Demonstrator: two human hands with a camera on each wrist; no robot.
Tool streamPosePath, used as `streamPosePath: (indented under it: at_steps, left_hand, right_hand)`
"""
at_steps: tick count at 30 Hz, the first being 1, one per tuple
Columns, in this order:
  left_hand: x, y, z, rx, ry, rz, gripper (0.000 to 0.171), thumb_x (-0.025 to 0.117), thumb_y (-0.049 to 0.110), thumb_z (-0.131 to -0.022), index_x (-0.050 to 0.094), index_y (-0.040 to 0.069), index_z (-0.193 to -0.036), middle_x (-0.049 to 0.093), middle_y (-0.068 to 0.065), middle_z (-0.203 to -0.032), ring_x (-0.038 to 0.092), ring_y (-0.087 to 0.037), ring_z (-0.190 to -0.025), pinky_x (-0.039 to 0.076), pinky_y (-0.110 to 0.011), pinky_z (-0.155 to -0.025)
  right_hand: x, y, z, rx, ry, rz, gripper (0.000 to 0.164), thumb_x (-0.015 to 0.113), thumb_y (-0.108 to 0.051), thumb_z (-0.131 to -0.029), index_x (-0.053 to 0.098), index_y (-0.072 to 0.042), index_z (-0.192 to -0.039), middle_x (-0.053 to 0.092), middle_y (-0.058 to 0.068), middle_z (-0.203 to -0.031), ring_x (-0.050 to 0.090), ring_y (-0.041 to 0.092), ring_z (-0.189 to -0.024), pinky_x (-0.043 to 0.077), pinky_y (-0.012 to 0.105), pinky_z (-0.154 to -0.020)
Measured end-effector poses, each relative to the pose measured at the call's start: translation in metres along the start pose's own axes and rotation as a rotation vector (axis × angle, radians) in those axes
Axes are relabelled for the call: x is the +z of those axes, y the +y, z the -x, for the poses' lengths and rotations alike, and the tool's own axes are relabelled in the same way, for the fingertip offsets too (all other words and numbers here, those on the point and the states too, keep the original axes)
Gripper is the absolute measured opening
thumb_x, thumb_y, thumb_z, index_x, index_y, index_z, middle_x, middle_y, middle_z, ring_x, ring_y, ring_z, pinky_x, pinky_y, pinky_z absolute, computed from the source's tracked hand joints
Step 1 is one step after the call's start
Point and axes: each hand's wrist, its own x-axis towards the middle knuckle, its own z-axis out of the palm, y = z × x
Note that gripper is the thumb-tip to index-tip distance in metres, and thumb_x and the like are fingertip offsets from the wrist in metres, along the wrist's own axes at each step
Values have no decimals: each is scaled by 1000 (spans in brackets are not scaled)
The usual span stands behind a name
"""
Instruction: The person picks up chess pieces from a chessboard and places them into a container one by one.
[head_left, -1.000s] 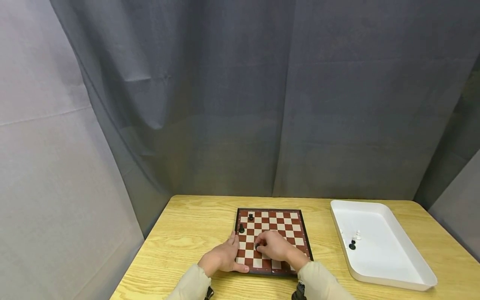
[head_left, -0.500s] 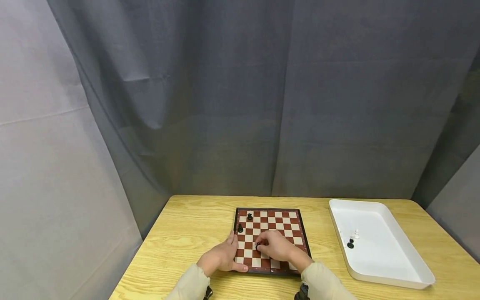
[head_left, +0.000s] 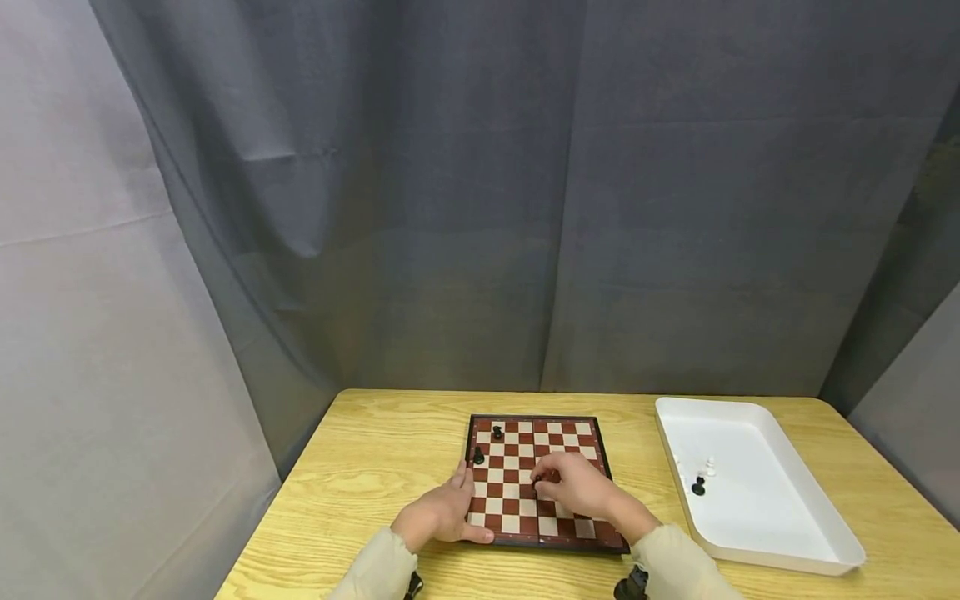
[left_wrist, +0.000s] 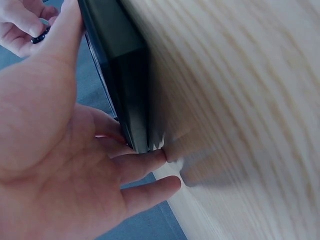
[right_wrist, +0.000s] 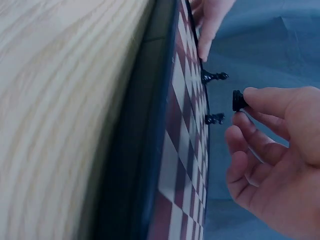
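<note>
In the head view, the red-and-white chessboard (head_left: pixel 510 507) lies on the table with a dark rim. My left hand (head_left: pixel 441 510) rests at its near left corner, fingers fairly straight along the left side and thumb by the front edge. In the right wrist view, my right hand (right_wrist: pixel 285 145) pinches a small black chess piece (right_wrist: pixel 238 100) between thumb and forefinger, held clear of the board; its top is hidden by the fingers. Two black chess pieces stand toward the board's far left, one (head_left: pixel 497 432) behind the other (head_left: pixel 478 456).
Right of the board sits a shallow white tray (head_left: pixel 772 508). Near its left wall are a black chess piece (head_left: pixel 698 486) and some small white pieces (head_left: pixel 710 467). Grey curtains (head_left: pixel 465 250) hang behind the wooden table (head_left: pixel 390 442).
My right hand has moved to the right over the board with the black chess piece. The left hand keeps its place at the corner. The view has shifted slightly.
</note>
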Motion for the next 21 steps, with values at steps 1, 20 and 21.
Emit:
streamPosePath:
  at_steps: [1, 20, 21]
  left_hand:
    - [0, 0, 0, 2, -1, 1, 109, 65, 63, -75, 19, -3, -149, 9, -18, -156, 25, -30, -138, 34, -38, -106]
    - [2, 1, 0, 15, 14, -1, 110, 67, 62, -74, 21, -5, -148, 10, -20, -155, 25, -32, -138, 33, -38, -106]
    - [2, 0, 0, 15, 14, 1, 110, 67, 61, -74, 21, -5, -148, 10, -20, -155, 25, -32, -138, 33, -39, -107]
  right_hand:
    - [-2, 1, 2, -5, 1, 2, 10, 62, -13, -92, 69, -10, -99, 60, -8, -86, 56, 10, -72, 45, 30, -61]
    - [-39, 25, 32, -38, 98, 32, 10, 63, -10, -90, 69, -7, -98, 61, -5, -89, 53, 8, -75, 46, 26, -60]
    - [-41, 26, 33, -37, 102, 25, 10, 64, -10, -90, 69, -8, -98, 61, -5, -89, 53, 8, -75, 46, 26, -60]
